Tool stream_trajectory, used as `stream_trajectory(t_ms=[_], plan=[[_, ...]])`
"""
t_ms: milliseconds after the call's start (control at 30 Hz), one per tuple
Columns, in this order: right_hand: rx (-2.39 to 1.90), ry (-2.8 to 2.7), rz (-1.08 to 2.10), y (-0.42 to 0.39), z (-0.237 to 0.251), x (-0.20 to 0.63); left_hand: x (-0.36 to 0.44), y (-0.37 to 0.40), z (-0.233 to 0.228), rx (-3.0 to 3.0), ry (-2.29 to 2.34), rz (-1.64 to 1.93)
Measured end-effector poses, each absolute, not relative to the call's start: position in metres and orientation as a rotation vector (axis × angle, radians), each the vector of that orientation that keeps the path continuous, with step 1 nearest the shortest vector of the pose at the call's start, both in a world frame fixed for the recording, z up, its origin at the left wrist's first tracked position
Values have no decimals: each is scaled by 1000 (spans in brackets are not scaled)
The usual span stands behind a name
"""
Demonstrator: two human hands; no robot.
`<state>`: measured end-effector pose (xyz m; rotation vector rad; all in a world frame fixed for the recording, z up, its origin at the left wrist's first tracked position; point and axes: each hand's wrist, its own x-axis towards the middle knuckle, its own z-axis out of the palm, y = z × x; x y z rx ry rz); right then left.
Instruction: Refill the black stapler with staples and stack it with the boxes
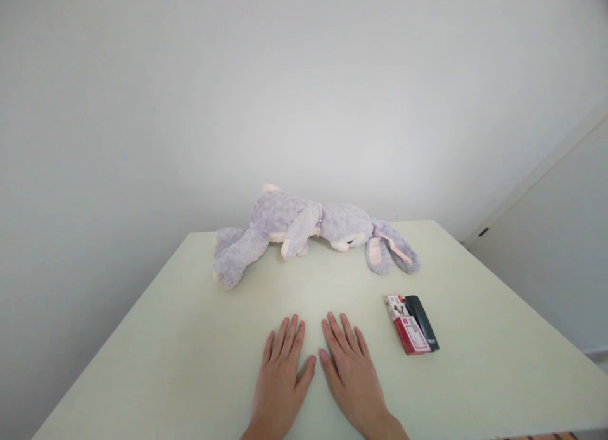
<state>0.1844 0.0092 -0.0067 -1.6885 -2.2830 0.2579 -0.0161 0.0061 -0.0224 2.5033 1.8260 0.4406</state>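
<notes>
From the head view, your left hand and right hand lie flat, palms down, side by side on the pale table; the fingers of both are stretched out and slightly spread, gripping nothing, thumbs almost meeting between them.

Nearest to your fingers is the small red-and-white packet with a black stapler-like bar lying against its far-right side; the pair sits just to the right of your right hand, apart from it, level with its fingertips; its long axis runs from far-left to near-right, roughly in line with the slant of your right fingers; your right hand is clearly the nearer one, with your left hand well apart from it on the other side.

Straight ahead, beyond both sets of fingertips and well apart from them, the lilac plush bunny lies on its side at the far edge of the table by the white wall; its long axis runs left to right across your view, legs to the left, head and floppy ears to the right; the ears point toward the packet, with bare table between them.
</notes>
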Motion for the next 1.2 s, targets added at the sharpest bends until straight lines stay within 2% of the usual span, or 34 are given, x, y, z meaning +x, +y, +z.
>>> stream_trajectory(t_ms=[1200], plan=[[-1698, -2305, 292, 8, -1, 185, -10, 6, -19, 2468, 1858, 440]])
